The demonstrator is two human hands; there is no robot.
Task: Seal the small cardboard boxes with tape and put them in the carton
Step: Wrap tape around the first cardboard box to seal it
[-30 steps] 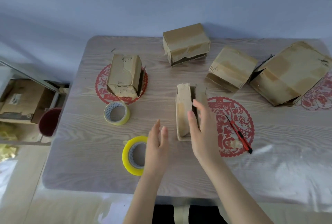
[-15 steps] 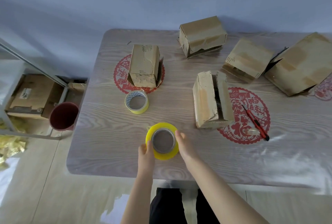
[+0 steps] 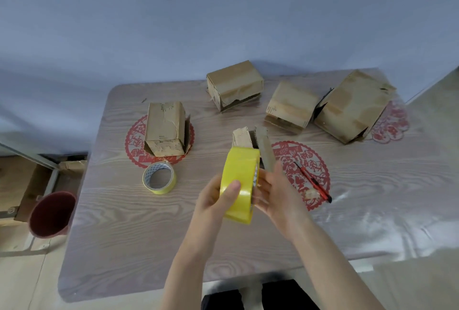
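Observation:
Both hands hold a thick yellow tape roll [image 3: 239, 183] upright above the table's middle. My left hand [image 3: 216, 200] grips its left side with the thumb lying across the yellow band. My right hand [image 3: 275, 195] holds its right face, fingers at the core. Right behind the roll stands a small cardboard box [image 3: 244, 137] with its top flaps parted, mostly hidden by the roll. Three more small boxes sit on the table: one at the left [image 3: 165, 128], one at the back [image 3: 234, 88], one right of centre [image 3: 290, 107]. The larger carton [image 3: 352, 106] lies at the far right.
A thinner tape roll [image 3: 159, 178] lies flat left of my hands. A red utility knife [image 3: 314, 183] rests on a red paper-cut mat to the right. The wooden table [image 3: 129, 235] has its left edge above a dark red bin [image 3: 51, 214] on the floor.
My hands left the open box, reached the yellow tape roll lying flat, and lifted it. It is now turned on edge in front of the box.

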